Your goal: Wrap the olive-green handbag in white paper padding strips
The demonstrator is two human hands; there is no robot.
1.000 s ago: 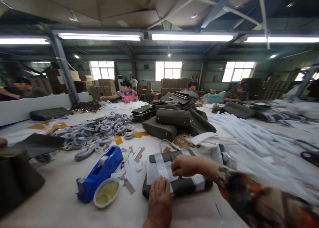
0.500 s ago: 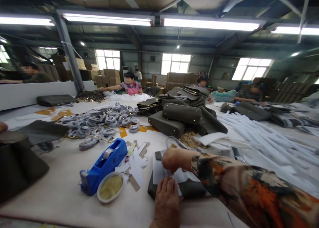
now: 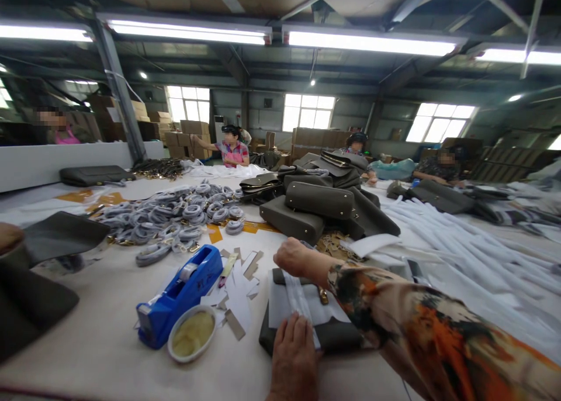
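Observation:
A dark grey-green bag [image 3: 337, 334] lies on the table in front of me, with white sheet material [image 3: 279, 307] over it and a pale strip [image 3: 298, 296] running across. My left hand [image 3: 294, 351] lies flat on the near end of the strip, fingers stretched forward. Above the bag's far edge, my right hand [image 3: 293, 257] is closed; whatever its fingers hold is hidden. A gold-coloured clasp [image 3: 323, 296] shows beside my right forearm.
Left of the bag are a blue tape dispenser [image 3: 182, 296], a white bowl [image 3: 170, 339] and paper scraps [image 3: 239, 290]. Coiled grey straps [image 3: 175, 214] and piled bags [image 3: 319, 202] lie beyond. Several people work around; one hand [image 3: 9, 237] is at far left.
My right hand has moved up and slightly left, away from the bag's middle, uncovering the strip and the clasp. My left hand has stayed in nearly the same place.

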